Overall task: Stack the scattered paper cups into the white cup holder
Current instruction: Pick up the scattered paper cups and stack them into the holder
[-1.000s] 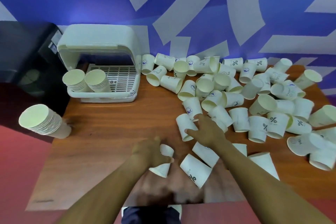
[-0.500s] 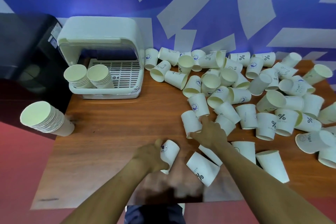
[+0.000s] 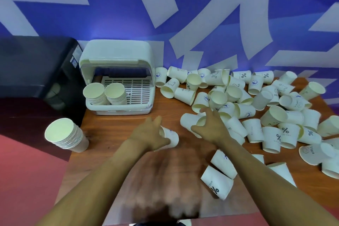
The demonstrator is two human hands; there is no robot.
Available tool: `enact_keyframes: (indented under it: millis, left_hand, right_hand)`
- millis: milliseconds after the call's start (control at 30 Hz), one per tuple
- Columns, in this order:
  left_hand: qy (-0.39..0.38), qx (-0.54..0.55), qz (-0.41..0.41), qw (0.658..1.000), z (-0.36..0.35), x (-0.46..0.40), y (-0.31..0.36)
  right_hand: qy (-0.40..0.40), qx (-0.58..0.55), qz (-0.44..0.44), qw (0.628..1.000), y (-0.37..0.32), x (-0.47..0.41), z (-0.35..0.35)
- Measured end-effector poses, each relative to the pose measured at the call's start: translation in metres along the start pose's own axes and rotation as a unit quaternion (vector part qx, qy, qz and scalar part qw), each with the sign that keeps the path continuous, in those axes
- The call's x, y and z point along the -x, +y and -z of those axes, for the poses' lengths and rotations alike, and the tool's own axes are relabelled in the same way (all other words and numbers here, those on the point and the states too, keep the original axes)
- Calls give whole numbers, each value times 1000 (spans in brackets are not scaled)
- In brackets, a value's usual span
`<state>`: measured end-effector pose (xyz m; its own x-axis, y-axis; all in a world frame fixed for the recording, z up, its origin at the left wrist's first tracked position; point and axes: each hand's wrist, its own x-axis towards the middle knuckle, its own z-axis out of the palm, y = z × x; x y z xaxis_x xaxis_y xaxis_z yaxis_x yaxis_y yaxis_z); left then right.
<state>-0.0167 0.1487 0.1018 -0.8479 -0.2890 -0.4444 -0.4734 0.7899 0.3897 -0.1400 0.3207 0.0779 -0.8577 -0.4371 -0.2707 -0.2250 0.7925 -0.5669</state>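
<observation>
My left hand (image 3: 149, 135) grips a white paper cup (image 3: 170, 138) at the middle of the wooden table (image 3: 117, 134). Just to its right, my right hand (image 3: 211, 127) curls around another paper cup (image 3: 189, 120) lying on its side at the near edge of the pile. Several more scattered paper cups (image 3: 256, 101) cover the right half of the table. The white cup holder (image 3: 117, 77) stands at the back left with its lid up. Inside it lean two stacks of cups (image 3: 104, 93).
A tall stack of cups (image 3: 65, 136) lies tilted at the table's left edge. A black appliance (image 3: 34, 66) stands left of the holder. Two loose cups (image 3: 219, 176) lie near the front edge, right of my arms. A blue and white wall runs behind.
Both hands have moved away from me toward the pile. The left hand has carried its cup along and turned it. The right hand now wraps a cup it was only touching.
</observation>
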Motion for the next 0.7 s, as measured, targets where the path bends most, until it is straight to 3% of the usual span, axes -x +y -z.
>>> enact_keyframes:
  millis: [400, 700]
  left_hand:
    - [150, 75, -54, 984, 88, 13, -51]
    - [172, 41, -29, 984, 112, 7, -89]
  right_hand:
    - [70, 4, 79, 994, -114, 3, 4]
    - [32, -12, 113, 993, -153, -9, -12]
